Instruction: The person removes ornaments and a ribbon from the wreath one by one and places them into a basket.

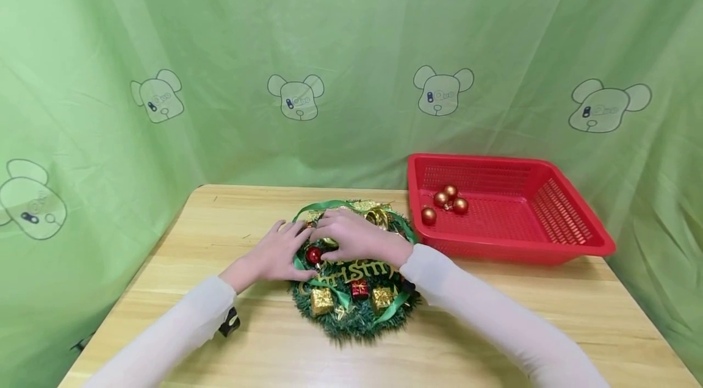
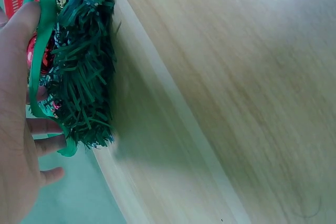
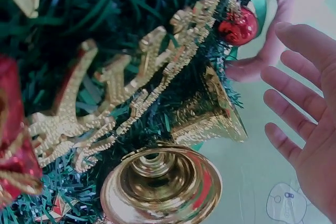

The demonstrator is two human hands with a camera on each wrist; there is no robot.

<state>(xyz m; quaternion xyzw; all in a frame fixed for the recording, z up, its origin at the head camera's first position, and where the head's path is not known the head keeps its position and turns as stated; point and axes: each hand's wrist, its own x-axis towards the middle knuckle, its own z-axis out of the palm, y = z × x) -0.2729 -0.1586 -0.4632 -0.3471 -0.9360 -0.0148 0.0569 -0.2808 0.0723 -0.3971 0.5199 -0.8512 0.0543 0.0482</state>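
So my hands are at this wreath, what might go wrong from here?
The ribbon loops by your left hand, so it may snag. The red ball sits between that hand and your right hand, and might get knocked. Bumping the basket beside the wreath could set its gold balls rolling.

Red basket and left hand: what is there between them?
In the head view, most of the wreath, with the right hand over it, lies between the left hand and the red basket.
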